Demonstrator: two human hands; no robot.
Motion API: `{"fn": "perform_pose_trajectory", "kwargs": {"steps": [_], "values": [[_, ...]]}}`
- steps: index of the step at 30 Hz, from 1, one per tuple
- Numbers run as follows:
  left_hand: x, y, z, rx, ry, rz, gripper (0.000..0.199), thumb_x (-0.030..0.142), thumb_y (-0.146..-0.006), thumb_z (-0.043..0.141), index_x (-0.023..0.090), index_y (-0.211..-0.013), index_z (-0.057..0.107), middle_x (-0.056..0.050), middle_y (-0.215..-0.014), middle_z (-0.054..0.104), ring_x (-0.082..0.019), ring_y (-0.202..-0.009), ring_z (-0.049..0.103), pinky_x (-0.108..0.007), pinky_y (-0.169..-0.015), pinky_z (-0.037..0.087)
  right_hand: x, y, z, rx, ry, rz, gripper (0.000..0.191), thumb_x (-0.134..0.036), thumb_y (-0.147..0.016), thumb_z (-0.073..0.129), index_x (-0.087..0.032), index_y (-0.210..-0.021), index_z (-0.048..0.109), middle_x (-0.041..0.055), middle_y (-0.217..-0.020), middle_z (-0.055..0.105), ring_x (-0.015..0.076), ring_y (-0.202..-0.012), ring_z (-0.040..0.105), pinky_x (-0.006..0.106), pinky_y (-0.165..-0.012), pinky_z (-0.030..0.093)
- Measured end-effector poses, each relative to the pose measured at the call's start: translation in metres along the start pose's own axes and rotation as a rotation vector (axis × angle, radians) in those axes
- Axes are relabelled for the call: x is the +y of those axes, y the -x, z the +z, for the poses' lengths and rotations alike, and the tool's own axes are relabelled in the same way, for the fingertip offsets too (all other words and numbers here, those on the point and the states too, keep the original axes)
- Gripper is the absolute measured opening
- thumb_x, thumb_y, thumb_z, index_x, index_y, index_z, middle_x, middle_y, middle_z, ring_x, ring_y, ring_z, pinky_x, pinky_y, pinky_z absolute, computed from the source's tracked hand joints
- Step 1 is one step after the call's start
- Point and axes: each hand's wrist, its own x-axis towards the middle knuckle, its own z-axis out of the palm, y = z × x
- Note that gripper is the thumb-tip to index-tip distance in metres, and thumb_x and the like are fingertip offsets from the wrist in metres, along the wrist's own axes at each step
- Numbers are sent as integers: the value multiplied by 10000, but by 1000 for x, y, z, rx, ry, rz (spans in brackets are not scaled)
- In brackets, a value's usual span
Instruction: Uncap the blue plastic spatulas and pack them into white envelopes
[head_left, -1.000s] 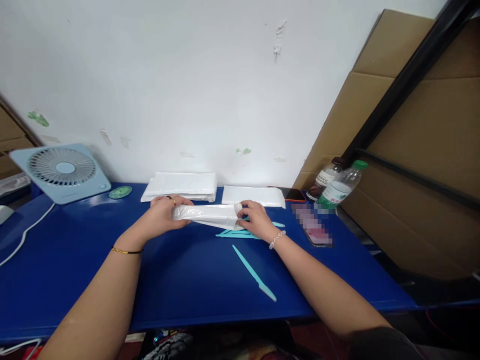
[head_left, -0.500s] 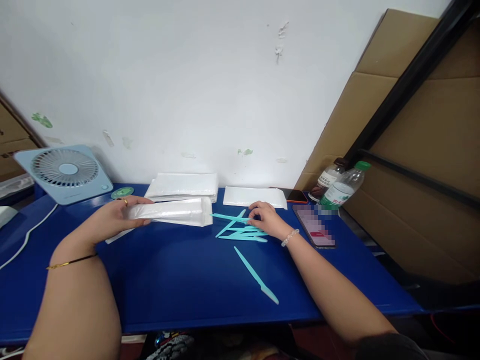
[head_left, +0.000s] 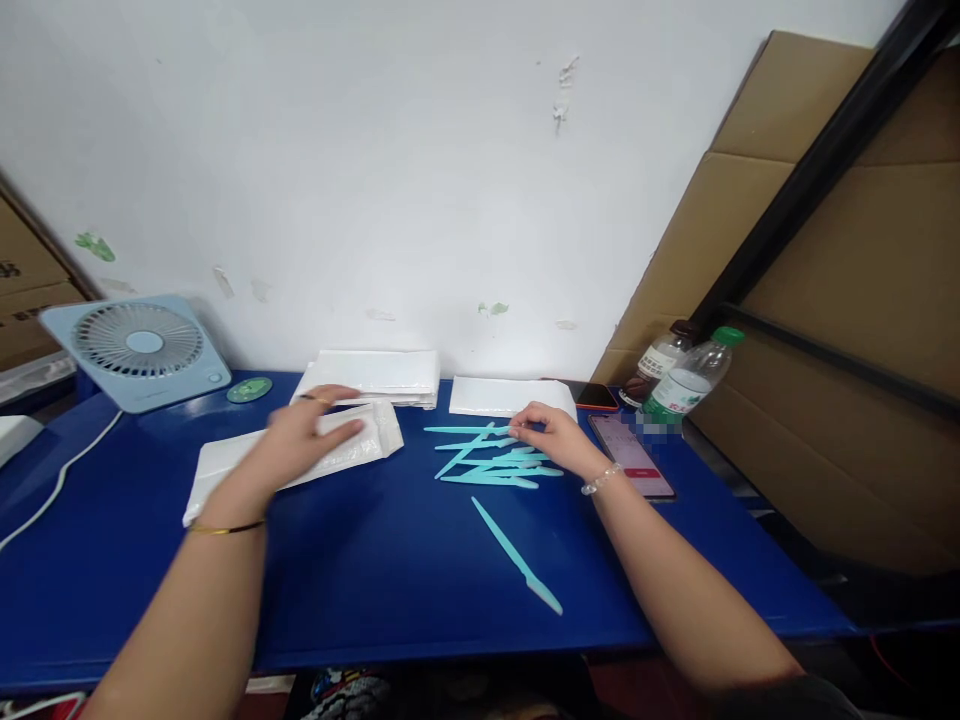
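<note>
My left hand is open, thumb and fingers spread over a white bubble mailer lying flat on the blue table; its folded end points right. My right hand pinches one slim turquoise eyebrow razor by its right end, at the back of a loose pile. The other razors of that pile lie crossed over each other just below my fingers. Nearer the front edge, a single razor lies slanted on its own.
Behind my hands are a stack of white mailers and another white mailer. To the right lie a phone, a second phone and two bottles. A blue fan and a green disc are at the left.
My left hand has let go of the mailer, which now lies flat on the table. My right hand has shifted slightly right with the razor, and the pile has spread.
</note>
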Motion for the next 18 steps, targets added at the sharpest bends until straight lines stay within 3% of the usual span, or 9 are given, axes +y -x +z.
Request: {"fn": "perform_pose_trajectory", "kwargs": {"steps": [3,6,10,18], "values": [[74,-21,33,-118,48,298,436,477,-908,386,221,-1225,540,-81,-1224,582,-232,-1105,535,-343,-934,412,-11,1,3,1,-17,-15,190,-360,-830,603,-194,-841,695,29,-807,628,159,-748,590,280,-699,465],[112,-38,60,-229,36,411,374,370,-944,310,199,-1047,626,-77,-1000,654,-209,-914,595,-318,-809,440,-15,3,2,-6,-28,-40,194,-359,-825,614,-186,-827,701,33,-799,629,155,-745,588,275,-699,464],[115,-52,75,-225,111,380,423,321,-959,230,186,-836,611,-58,-828,633,-178,-757,575,-290,-707,431,-6,4,-8,21,-10,-25,199,-368,-814,627,-183,-822,700,40,-804,639,162,-756,593,286,-715,468],[91,-52,90,-227,50,359,432,401,-961,235,209,-800,587,-33,-749,614,-182,-714,572,-285,-672,404,11,0,-12,36,22,5,195,-365,-796,640,-180,-798,703,34,-789,645,157,-739,596,277,-694,461]]}}
